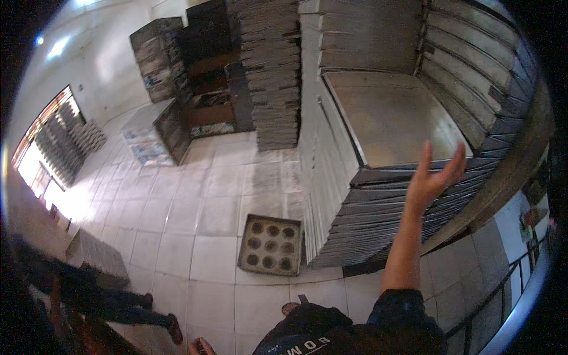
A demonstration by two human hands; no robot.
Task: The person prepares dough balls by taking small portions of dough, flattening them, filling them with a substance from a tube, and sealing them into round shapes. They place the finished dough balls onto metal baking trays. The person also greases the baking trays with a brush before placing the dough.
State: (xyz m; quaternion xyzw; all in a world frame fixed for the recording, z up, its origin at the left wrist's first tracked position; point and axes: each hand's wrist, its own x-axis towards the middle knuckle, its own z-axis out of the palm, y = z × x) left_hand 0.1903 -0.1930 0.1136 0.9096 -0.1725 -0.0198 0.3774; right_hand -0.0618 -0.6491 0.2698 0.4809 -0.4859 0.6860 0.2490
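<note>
My right hand (433,177) reaches out over the near edge of a tall stack of flat metal baking trays (378,219). Its thumb and fingers are spread, and nothing is in them. The top tray (396,118) has a bare, worn, shiny surface and a raised rim. Whether my fingertips touch that rim, I cannot tell. Only a small part of my left hand (202,347) shows at the lower edge, so its grip is hidden. On the floor in front of me lies a square dark baking pan (270,245) with several round cups.
Taller tray stacks (467,65) stand behind and right of the top tray. Another tall stack (272,77) rises at the back, near a box-like block (157,133). At the lower left, a person in dark clothes (118,302) is close by. A dark railing (503,296) runs along the right.
</note>
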